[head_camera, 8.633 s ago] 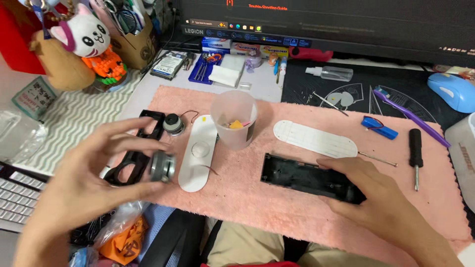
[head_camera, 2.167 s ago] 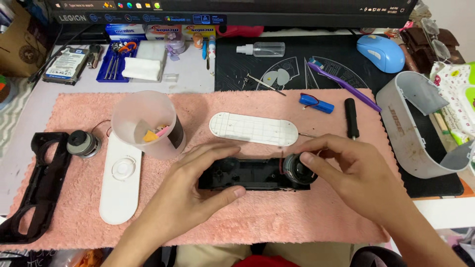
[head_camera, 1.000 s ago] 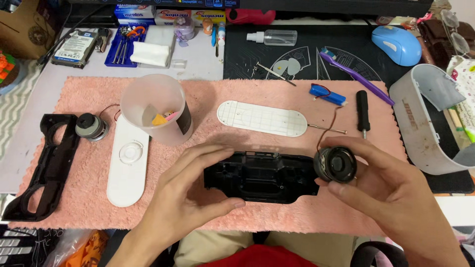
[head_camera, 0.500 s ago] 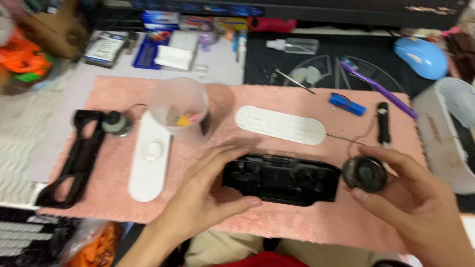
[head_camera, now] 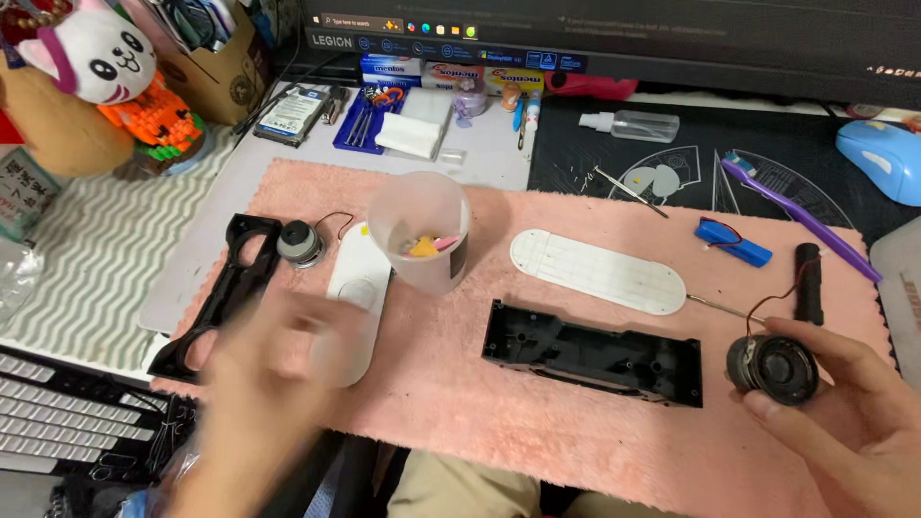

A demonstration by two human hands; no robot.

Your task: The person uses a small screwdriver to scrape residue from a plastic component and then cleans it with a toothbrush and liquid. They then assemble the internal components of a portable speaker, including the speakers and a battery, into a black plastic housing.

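My right hand (head_camera: 849, 422) holds a small round black speaker driver (head_camera: 772, 369) with thin wires, just right of a long black plastic housing (head_camera: 592, 353) lying on the pink mat (head_camera: 537, 422). Blurred from motion, my left hand (head_camera: 264, 393) hovers with fingers apart and nothing in it over the white oval panel (head_camera: 353, 297) and near the black frame (head_camera: 223, 295). A second speaker driver (head_camera: 300, 242) lies beside that frame. A translucent cup (head_camera: 420, 230) with small parts stands mid-mat, and a white ribbed oval cover (head_camera: 597, 270) lies to its right.
A blue battery (head_camera: 732, 242), a black screwdriver (head_camera: 808, 283) and a purple toothbrush (head_camera: 798, 216) lie at the right. A spray bottle (head_camera: 633, 125), blue mouse (head_camera: 881, 158), monitor base, plush toys (head_camera: 91, 67) and a keyboard (head_camera: 67, 432) ring the mat.
My left hand has let go of the black housing and swung left toward the white panel. My right hand has drawn the speaker driver out to the right of the housing.
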